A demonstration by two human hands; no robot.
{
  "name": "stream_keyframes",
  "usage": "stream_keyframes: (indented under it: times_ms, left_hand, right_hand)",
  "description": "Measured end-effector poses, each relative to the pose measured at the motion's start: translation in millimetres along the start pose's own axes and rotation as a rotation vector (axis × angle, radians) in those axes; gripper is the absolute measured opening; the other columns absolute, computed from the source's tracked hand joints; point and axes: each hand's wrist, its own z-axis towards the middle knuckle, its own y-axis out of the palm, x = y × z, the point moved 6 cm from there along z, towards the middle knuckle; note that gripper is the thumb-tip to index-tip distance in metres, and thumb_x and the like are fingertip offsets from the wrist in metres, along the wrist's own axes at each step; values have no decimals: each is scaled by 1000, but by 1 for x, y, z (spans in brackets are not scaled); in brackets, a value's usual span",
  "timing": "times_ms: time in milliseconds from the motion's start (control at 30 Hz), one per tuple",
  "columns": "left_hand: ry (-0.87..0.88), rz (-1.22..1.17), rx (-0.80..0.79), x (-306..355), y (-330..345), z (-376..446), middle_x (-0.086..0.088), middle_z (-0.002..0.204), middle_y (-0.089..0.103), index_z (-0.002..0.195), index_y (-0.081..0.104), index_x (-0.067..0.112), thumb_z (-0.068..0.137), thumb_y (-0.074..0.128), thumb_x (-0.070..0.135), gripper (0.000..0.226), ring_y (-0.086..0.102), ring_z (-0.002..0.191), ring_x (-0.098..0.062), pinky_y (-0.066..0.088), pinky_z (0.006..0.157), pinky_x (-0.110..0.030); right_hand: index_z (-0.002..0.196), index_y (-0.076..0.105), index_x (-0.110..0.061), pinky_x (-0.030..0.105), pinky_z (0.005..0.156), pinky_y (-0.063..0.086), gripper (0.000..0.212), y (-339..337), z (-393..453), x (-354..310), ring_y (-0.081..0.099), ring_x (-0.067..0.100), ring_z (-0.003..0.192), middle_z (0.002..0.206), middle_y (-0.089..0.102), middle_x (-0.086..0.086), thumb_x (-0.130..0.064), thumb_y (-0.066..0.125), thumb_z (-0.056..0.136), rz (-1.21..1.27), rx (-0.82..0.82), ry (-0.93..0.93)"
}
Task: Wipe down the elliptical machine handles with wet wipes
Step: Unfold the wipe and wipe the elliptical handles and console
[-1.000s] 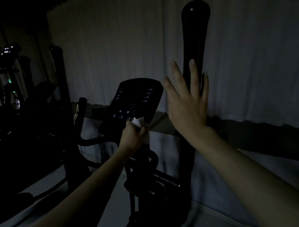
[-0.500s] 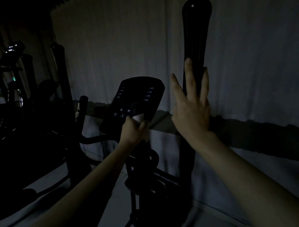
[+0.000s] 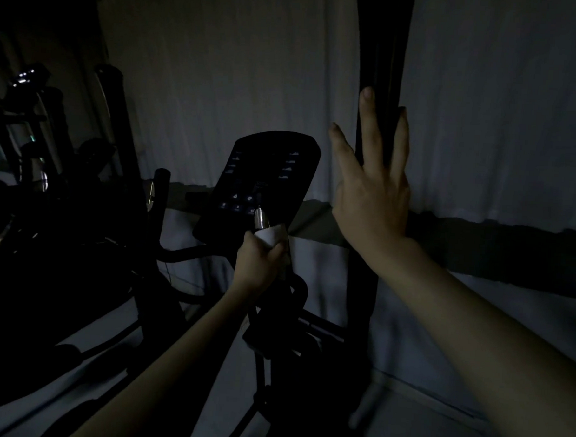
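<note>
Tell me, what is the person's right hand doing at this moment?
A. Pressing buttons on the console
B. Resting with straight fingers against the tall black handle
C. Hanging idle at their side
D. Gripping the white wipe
B: the right hand lies flat with fingers spread on the tall black handle, while the left hand grips the white wipe on the short handle below the console.

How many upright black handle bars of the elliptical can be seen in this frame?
2: the tall right handle bar under the open right hand, and the left handle bar left of the console. More may be hidden in the dark.
</note>
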Motion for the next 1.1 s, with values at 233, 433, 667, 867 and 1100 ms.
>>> stream_keyframes:
  times_ms: [233,433,667,867,1100]
  left_hand:
    - [54,29,-34,-8,9,-24,-2,94,62,108,46,15,94,57,37,28,64,79,-16,52,67,-24]
    - [167,10,-96,-7,12,-37,-8,82,47,94,50,15,89,42,53,39,48,68,-21,42,65,-35]
    - [265,188,-97,-16,0,-49,10,129,56,136,45,42,90,47,29,48,63,98,-5,53,83,-18]
    - [396,435,-86,-32,-12,-74,13,100,67,136,51,27,90,58,40,48,67,76,-5,46,63,-8]
    - [357,539,44,-25,-41,-28,15,107,65,148,18,51,96,59,20,73,64,80,3,35,58,3]
  right_hand:
    - [147,38,-28,35,89,54,70,-2,0,0,12,44,147,164,11,5,8,39,87,15,14,-5]
    - [147,38,-27,39,90,55,65,-2,0,1,13,43,147,164,14,6,3,37,89,21,20,-1]
    - [147,38,-29,36,88,55,66,-2,0,0,15,43,147,164,15,5,4,37,89,25,37,9]
    - [148,36,-31,32,85,53,70,-1,-1,1,13,41,148,164,13,3,6,40,88,12,30,15]
    - [147,37,-30,35,87,53,69,-1,-1,0,13,41,148,164,13,4,5,39,88,24,38,9]
